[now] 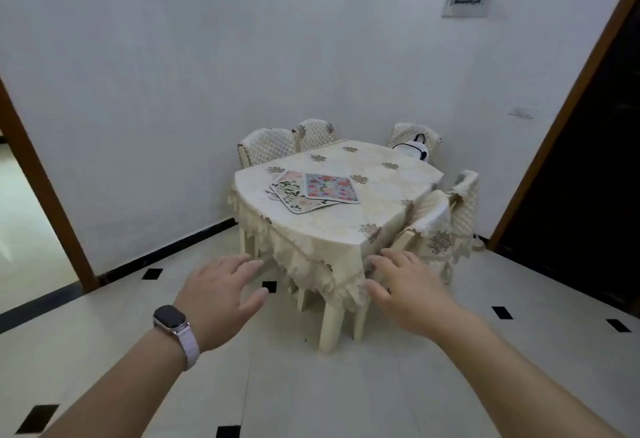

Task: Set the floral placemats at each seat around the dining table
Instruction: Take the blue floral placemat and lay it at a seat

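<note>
Nearest the camera, the left hand [221,302], with a watch [172,320] on its wrist, and the right hand [407,290] reach forward over the tiled floor [311,385], each grip spread wide and holding nothing. Beyond them stands the surface [346,223], draped in a cream lace cloth, well apart from both hands. The placemats [313,189] lie there in a loose overlapping pile toward its left side, none yet laid at a seat. Padded chairs [268,148] ring the far and right edges. The step in hand looks like the approach: best to walk up close first, then lift one mat off the top with a flat pinch so the rest stay put
</note>
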Motion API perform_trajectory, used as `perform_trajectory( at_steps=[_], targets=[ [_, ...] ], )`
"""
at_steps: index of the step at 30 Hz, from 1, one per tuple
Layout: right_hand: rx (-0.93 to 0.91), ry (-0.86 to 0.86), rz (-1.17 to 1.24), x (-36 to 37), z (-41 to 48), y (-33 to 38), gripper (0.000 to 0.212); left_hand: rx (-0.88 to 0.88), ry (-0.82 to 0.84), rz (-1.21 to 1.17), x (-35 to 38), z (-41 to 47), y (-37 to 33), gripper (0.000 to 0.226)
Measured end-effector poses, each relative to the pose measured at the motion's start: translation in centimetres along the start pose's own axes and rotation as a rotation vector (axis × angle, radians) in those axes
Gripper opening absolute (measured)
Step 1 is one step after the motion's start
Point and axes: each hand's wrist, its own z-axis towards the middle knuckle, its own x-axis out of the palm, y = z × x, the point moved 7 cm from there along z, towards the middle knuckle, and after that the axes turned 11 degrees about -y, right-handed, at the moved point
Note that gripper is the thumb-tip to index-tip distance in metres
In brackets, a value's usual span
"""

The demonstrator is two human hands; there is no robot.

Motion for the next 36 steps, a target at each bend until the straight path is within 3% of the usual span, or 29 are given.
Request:
perform_trajectory(
  at_steps=[8,14,26,36],
  targets=[
    [-0.004,-0.030,-0.009,2.8,10.3,3.4,0.055,0.051,-0.071,-0.009,1.7,9.1,7.2,0.070],
    [0.021,0.006,0.006,6.3,16.6,2.1,0.057,0.067,0.003,0.040,5.0,14.8,9.5,0.077],
    [0.035,0.089,0.088,15.3,33.8,-6.3,0.057,0.043,0.100,0.084,16.1,31.7,10.2,0.076],
    [0.017,0.091,0.100,17.5,48.0,-14.3,0.056,0.059,0.147,0.168,22.7,46.3,8.2,0.080]
  ],
)
